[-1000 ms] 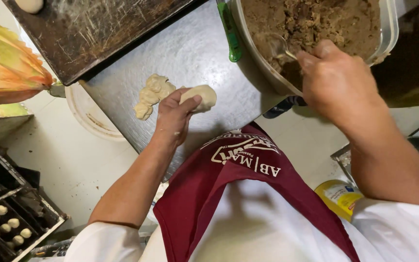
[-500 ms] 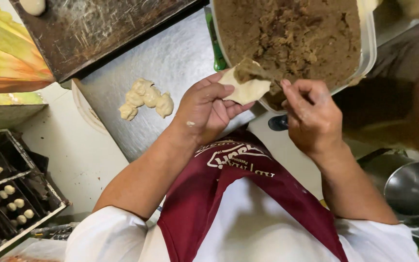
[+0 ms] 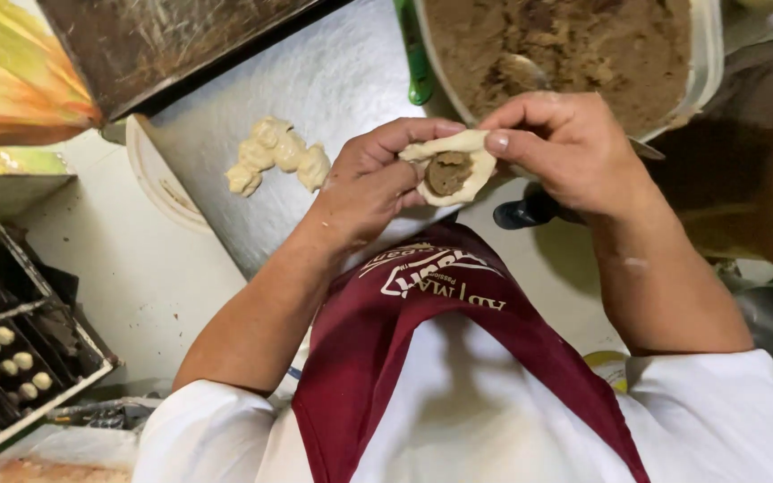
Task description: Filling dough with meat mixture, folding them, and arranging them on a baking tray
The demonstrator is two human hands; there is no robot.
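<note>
Lifted from the tub, pale dough disc [image 3: 451, 168] now cups brown filling [image 3: 448, 173].

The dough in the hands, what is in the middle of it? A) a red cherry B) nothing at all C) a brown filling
C: the dough piece, held between the left hand and right hand, has a brown filling at its centre.

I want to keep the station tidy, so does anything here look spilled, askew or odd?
Nothing stands out. The left hand and right hand hold the dough round, brown filling sitting inside it. Spare dough pieces lie clustered on the metal counter.
</note>
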